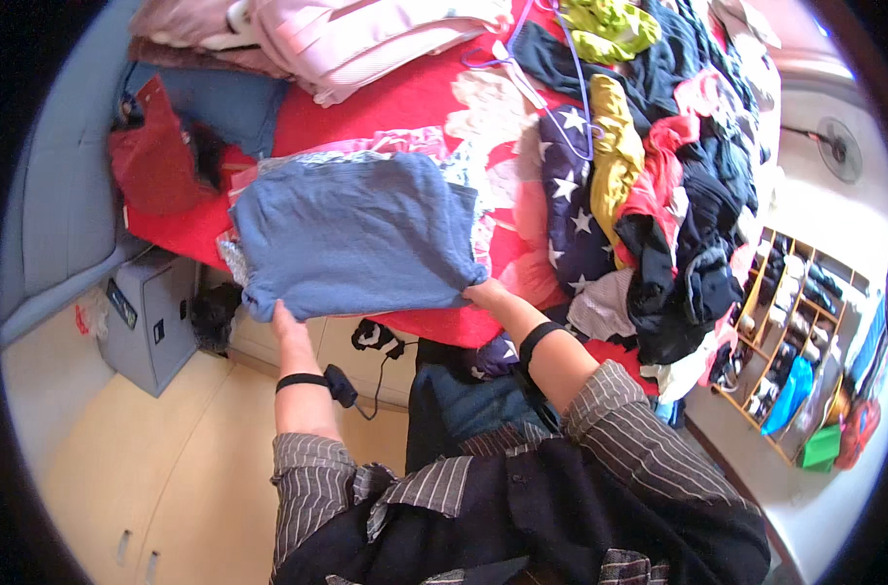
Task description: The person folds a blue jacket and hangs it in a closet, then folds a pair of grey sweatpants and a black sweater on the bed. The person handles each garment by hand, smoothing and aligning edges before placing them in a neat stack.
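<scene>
A blue folded garment (356, 229), its exact kind not clear, lies spread in front of me over a pile of pink and pale patterned cloth (410, 141). My left hand (286, 317) grips its near left corner, and my right hand (480, 292) holds the near right corner. Both hands are closed, with most of their fingers hidden in the cloth. Between them the near edge is drawn fairly straight, hanging at the border of the red bed cover (342, 112). Black straps circle both my forearms.
A heap of mixed clothes (697, 214) covers the bed's right side, with purple hangers (585, 88) at the top. Far left are a pink backpack (337, 39) and a dark red bag (161, 156). A grey box (147, 317) stands below left; a shoe rack (795, 322) is at right.
</scene>
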A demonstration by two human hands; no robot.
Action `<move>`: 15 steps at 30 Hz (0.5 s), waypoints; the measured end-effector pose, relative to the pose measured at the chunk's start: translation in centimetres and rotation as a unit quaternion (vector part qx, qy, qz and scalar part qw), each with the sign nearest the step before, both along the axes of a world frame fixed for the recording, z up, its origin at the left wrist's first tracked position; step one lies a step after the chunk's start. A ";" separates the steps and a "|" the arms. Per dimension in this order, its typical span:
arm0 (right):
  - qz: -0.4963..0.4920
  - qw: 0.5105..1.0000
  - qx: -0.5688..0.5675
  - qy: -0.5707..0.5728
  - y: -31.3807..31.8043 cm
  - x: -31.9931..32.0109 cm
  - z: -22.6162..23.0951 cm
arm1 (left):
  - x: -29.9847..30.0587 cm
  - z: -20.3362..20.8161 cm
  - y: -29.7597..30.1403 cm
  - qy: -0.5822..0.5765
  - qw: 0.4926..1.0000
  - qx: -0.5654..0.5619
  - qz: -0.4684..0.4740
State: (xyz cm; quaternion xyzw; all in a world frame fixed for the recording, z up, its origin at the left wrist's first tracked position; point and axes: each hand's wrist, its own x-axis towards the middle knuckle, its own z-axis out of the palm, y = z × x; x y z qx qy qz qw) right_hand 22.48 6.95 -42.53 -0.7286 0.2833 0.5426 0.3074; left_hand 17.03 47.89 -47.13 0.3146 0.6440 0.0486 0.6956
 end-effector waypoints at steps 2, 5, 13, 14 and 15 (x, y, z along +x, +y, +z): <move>-0.035 0.999 -0.021 0.035 -1.4 -0.2 0.1 | -0.2 1.6 1.5 0.009 0.996 0.060 -0.062; -0.001 0.999 -0.046 0.010 -4.6 -0.3 0.8 | -0.2 4.3 3.6 0.070 0.982 0.104 -0.144; 0.140 0.959 0.051 -0.243 -12.8 -0.6 11.6 | -0.1 5.0 -3.9 0.196 0.906 0.269 -0.262; 0.143 0.949 0.057 -0.275 -14.3 -0.7 13.6 | -0.1 5.4 -5.8 0.168 0.872 0.284 -0.361; 0.147 0.936 0.067 -0.312 -15.9 -0.9 15.5 | -0.5 6.4 -7.8 0.096 0.867 0.215 -0.440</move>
